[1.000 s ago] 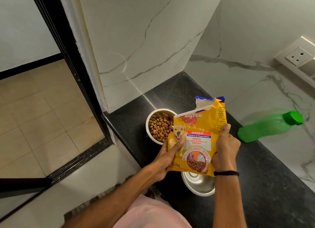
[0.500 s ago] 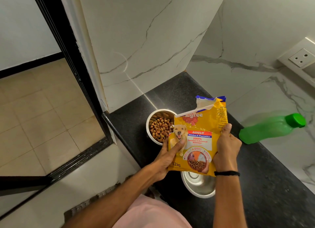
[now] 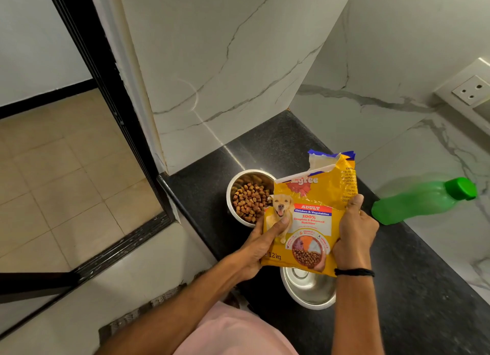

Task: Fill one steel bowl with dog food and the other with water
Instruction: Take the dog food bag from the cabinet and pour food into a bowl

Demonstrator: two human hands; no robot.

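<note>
No visible change to dog-food bag [image 3: 309, 216].

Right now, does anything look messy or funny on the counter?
Nothing is spilled. Two things stand out a little: the dog food bag, held in both hands, has a ragged, torn top, and the green bottle seems to lean against the wall instead of standing straight. The kibble sits neatly inside its steel bowl.

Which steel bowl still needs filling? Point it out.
The near bowl, partly hidden under the dog food bag, holds nothing visible; the far bowl by the wall already holds kibble.
</note>
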